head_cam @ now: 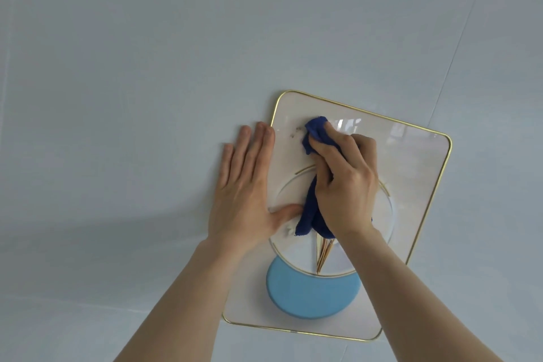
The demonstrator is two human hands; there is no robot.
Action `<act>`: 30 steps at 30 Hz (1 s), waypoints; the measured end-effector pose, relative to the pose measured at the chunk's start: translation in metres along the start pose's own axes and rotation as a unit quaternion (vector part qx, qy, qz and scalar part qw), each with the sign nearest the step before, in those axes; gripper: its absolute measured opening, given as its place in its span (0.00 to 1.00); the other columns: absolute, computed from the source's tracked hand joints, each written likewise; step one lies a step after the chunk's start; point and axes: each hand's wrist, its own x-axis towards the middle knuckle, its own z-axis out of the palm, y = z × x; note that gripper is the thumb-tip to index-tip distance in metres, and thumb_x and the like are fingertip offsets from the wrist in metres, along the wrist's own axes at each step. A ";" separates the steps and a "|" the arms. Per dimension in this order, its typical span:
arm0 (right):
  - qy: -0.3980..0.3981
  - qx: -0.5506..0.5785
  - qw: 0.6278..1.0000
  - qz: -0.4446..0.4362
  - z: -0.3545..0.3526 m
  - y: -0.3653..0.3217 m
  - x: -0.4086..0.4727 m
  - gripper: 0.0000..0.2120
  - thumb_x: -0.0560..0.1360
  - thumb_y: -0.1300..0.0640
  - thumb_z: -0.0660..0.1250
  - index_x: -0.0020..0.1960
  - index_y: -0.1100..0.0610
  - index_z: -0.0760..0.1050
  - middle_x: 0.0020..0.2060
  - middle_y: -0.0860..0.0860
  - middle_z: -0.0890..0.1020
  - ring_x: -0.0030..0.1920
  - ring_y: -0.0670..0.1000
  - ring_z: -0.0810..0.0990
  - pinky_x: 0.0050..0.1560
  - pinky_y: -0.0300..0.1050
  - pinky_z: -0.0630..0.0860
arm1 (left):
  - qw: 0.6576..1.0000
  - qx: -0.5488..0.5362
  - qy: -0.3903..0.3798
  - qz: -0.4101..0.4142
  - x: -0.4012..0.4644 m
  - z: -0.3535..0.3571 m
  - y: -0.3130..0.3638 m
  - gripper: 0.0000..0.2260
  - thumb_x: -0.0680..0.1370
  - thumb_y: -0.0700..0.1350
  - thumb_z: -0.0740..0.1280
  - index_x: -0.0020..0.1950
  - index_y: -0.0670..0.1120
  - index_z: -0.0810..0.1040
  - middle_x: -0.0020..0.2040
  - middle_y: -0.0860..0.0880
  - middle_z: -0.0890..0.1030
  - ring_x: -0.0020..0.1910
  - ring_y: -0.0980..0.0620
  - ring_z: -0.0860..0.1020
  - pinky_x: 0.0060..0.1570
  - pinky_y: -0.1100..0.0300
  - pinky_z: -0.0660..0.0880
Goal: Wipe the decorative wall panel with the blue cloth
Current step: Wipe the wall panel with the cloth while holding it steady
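Observation:
The decorative wall panel (411,173) is a glossy pale rectangle with a thin gold rim, a gold-lined circle and a light blue disc (311,294) low on it. It hangs tilted on the wall. My right hand (346,185) is closed around the dark blue cloth (316,132) and presses it against the panel's upper left part. The cloth's tail hangs below my palm. A few dark specks (295,131) show just left of the cloth. My left hand (244,185) lies flat, fingers spread, over the panel's left edge, thumb on the panel.
A plain pale grey-blue wall (147,67) surrounds the panel on every side, with faint seams running across it. My two bare forearms reach up from the bottom of the view.

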 end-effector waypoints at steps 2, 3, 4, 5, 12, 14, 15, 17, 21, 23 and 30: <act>0.022 0.017 0.999 0.026 0.000 -0.006 0.008 0.12 0.76 0.71 0.71 0.55 0.60 0.87 0.59 0.53 0.86 0.54 0.58 0.75 0.56 0.41 0.75 | 1.000 0.005 0.002 0.001 -0.001 0.001 -0.001 0.58 0.68 0.72 0.69 0.84 0.47 0.41 0.84 0.53 0.41 0.84 0.51 0.39 0.82 0.50 0.38; 0.031 0.026 0.999 0.036 0.000 -0.009 0.015 0.12 0.77 0.71 0.71 0.55 0.59 0.87 0.58 0.53 0.86 0.54 0.57 0.75 0.57 0.39 0.73 | 1.000 0.008 0.003 -0.001 -0.001 0.002 -0.001 0.58 0.68 0.72 0.69 0.84 0.47 0.41 0.84 0.53 0.42 0.84 0.51 0.39 0.82 0.50 0.38; 0.032 0.030 0.998 0.033 0.002 -0.013 0.023 0.13 0.76 0.70 0.71 0.56 0.58 0.87 0.59 0.52 0.86 0.54 0.57 0.75 0.57 0.40 0.74 | 1.000 0.010 0.003 -0.002 -0.001 0.003 -0.001 0.58 0.68 0.72 0.69 0.84 0.47 0.42 0.85 0.52 0.42 0.84 0.51 0.39 0.82 0.50 0.38; 0.023 0.026 0.999 0.012 0.005 -0.018 0.028 0.13 0.76 0.70 0.71 0.56 0.57 0.86 0.60 0.51 0.86 0.54 0.57 0.76 0.56 0.44 0.74 | 1.000 0.012 0.004 -0.002 0.000 0.003 0.000 0.57 0.68 0.72 0.68 0.84 0.46 0.42 0.85 0.52 0.43 0.84 0.51 0.39 0.83 0.50 0.39; -0.040 -0.022 0.991 -0.123 0.008 -0.015 0.009 0.14 0.75 0.70 0.68 0.56 0.59 0.86 0.61 0.54 0.85 0.53 0.62 0.78 0.49 0.55 0.75 | 1.000 0.013 0.014 0.000 0.000 0.001 0.001 0.54 0.70 0.69 0.68 0.84 0.46 0.45 0.85 0.51 0.45 0.84 0.52 0.40 0.83 0.51 0.39; -0.064 -0.040 0.984 -0.159 -0.002 -0.006 0.008 0.15 0.74 0.71 0.68 0.55 0.59 0.85 0.61 0.54 0.86 0.53 0.62 0.78 0.47 0.56 0.76 | 1.000 0.014 0.013 -0.003 0.000 0.001 0.001 0.55 0.70 0.71 0.68 0.84 0.47 0.43 0.85 0.52 0.44 0.84 0.53 0.39 0.83 0.51 0.38; -0.069 -0.047 0.982 -0.167 -0.005 -0.003 0.012 0.15 0.73 0.71 0.68 0.55 0.59 0.85 0.60 0.54 0.86 0.53 0.62 0.78 0.47 0.56 0.76 | 1.000 0.016 0.011 -0.004 -0.001 0.000 0.001 0.56 0.69 0.72 0.68 0.84 0.47 0.43 0.85 0.52 0.44 0.84 0.52 0.40 0.83 0.51 0.39; -0.052 -0.054 0.988 -0.134 -0.006 0.000 0.025 0.15 0.73 0.70 0.67 0.54 0.58 0.85 0.59 0.52 0.86 0.52 0.61 0.78 0.48 0.56 0.77 | 1.000 0.018 0.006 -0.004 -0.001 -0.001 0.001 0.58 0.68 0.74 0.69 0.84 0.47 0.43 0.85 0.51 0.45 0.84 0.51 0.41 0.83 0.49 0.40; -0.002 -0.059 0.997 -0.051 0.002 -0.008 0.042 0.17 0.71 0.72 0.68 0.55 0.58 0.86 0.61 0.51 0.86 0.52 0.61 0.78 0.50 0.57 0.76 | 1.000 0.019 0.009 -0.005 -0.001 -0.001 0.001 0.57 0.69 0.73 0.68 0.84 0.46 0.43 0.85 0.51 0.44 0.84 0.51 0.40 0.83 0.50 0.39; -0.025 -0.051 0.995 -0.086 0.003 -0.013 0.027 0.16 0.73 0.71 0.67 0.56 0.59 0.85 0.62 0.52 0.85 0.51 0.62 0.79 0.49 0.55 0.75 | 1.000 0.012 0.012 -0.007 0.000 0.000 0.002 0.56 0.69 0.72 0.67 0.84 0.47 0.43 0.84 0.53 0.42 0.84 0.53 0.38 0.82 0.53 0.36; -0.044 -0.049 0.992 -0.109 -0.003 -0.001 0.009 0.17 0.71 0.73 0.70 0.55 0.58 0.86 0.59 0.53 0.86 0.52 0.63 0.80 0.49 0.56 0.77 | 1.000 0.005 0.004 -0.011 -0.002 -0.001 0.001 0.56 0.69 0.71 0.68 0.84 0.48 0.42 0.85 0.52 0.44 0.84 0.52 0.40 0.82 0.51 0.38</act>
